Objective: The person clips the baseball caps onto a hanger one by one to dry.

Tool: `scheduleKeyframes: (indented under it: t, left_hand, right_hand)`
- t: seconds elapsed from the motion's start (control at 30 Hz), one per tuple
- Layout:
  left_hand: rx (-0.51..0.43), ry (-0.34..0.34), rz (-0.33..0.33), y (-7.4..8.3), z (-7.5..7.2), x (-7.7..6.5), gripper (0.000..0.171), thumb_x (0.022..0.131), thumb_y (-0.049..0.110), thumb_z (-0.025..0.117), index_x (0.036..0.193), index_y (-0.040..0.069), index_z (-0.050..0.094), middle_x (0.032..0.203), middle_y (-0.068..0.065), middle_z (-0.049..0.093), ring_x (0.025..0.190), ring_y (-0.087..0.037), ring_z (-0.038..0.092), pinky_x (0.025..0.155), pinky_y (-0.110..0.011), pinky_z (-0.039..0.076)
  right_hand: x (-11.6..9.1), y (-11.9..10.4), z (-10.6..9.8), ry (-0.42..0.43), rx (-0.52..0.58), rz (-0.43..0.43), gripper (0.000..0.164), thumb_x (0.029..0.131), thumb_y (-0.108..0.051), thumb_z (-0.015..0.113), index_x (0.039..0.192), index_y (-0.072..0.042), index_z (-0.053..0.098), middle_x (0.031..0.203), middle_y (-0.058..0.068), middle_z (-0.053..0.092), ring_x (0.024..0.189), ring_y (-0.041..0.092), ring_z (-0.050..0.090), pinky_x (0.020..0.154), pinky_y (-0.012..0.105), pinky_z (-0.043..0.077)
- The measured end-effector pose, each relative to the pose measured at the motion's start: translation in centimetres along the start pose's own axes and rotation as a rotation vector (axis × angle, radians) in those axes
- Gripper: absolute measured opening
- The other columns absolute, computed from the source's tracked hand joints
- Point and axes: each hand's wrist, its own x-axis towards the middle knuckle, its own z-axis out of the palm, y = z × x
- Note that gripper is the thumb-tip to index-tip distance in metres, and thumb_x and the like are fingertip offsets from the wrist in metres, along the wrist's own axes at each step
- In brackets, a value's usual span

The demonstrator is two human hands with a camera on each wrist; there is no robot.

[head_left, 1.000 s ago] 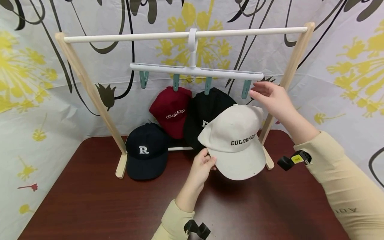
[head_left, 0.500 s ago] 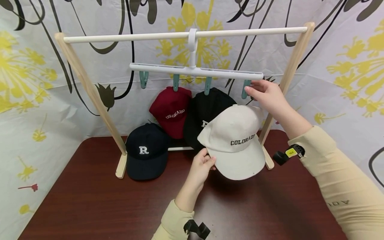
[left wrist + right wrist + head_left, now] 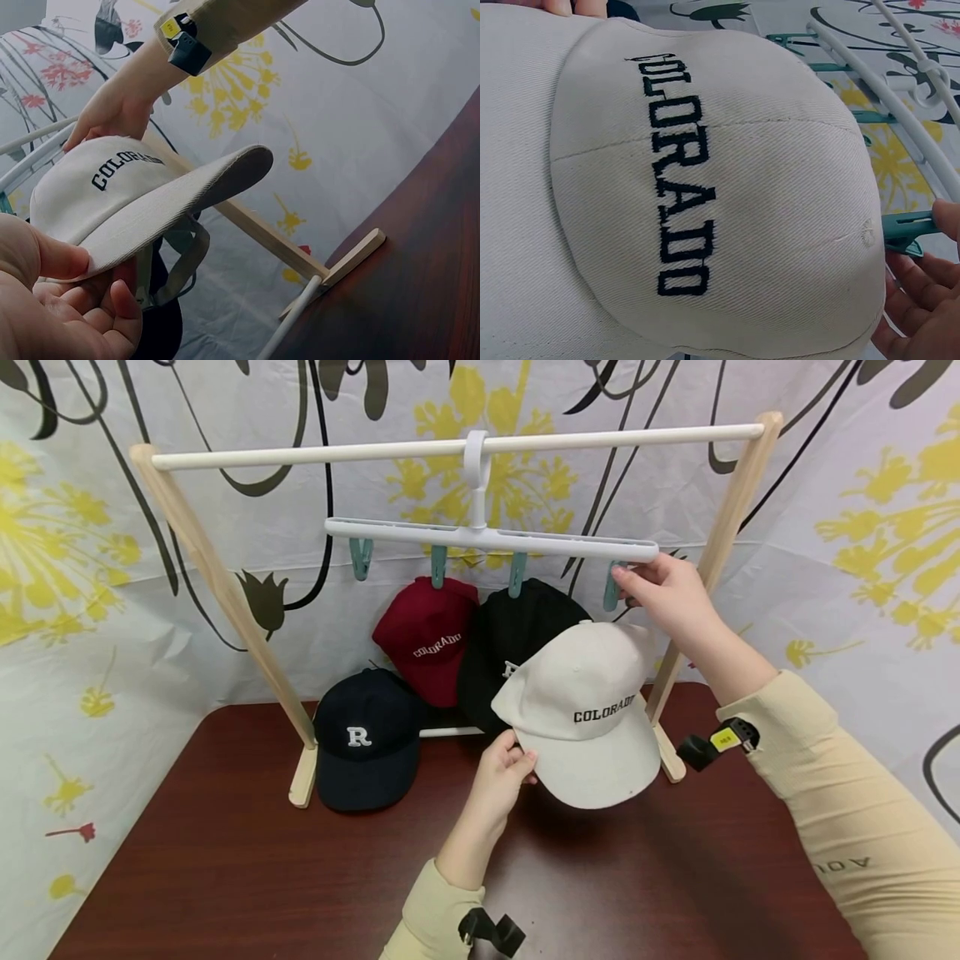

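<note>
A white baseball cap lettered COLORADO is held up in front of the hanger's right end. My left hand grips it by the left side of its brim, thumb on top and fingers beneath, as the left wrist view shows. My right hand is at the rightmost green clip, pinching it between thumb and fingers just below the white hanger. In the right wrist view the clip lies right at the crown of the cap, whose back is hidden there.
The hanger hooks over the white rod of a wooden rack. A navy cap with an R stands on the dark table. A red cap and a black cap are below the middle clips.
My right hand has moved left from beside the rightmost clip and now pinches it. My left hand and the white cap have barely moved.
</note>
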Motion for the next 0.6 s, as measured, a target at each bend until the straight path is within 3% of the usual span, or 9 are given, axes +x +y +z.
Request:
scheduleKeyframes:
  t: [0.33, 0.6]
  left_hand:
    - [-0.008, -0.011, 0.012, -0.02, -0.23, 0.05, 0.018, 0.094, -0.007, 0.05, 0.111, -0.009, 0.052, 0.076, -0.004, 0.058, 0.07, -0.011, 0.053, 0.065, -0.024, 0.045]
    - [0.004, -0.012, 0.021, 0.12, -0.5, 0.03, 0.02, 0.095, -0.006, 0.05, 0.114, -0.007, 0.053, 0.078, -0.004, 0.059, 0.072, -0.011, 0.053, 0.066, -0.025, 0.044]
  right_hand:
    - [-0.22, -0.2, -0.1, -0.011, -0.002, 0.009, 0.036, 0.095, -0.031, 0.059, 0.116, -0.002, 0.058, 0.089, -0.015, 0.065, 0.083, 0.005, 0.058, 0.077, 0.02, 0.048]
    - [-0.39, -0.32, -0.21, -0.004, 0.007, 0.014, 0.032, 0.094, -0.03, 0.061, 0.112, -0.003, 0.059, 0.082, -0.016, 0.063, 0.088, 0.008, 0.058, 0.075, 0.018, 0.048]
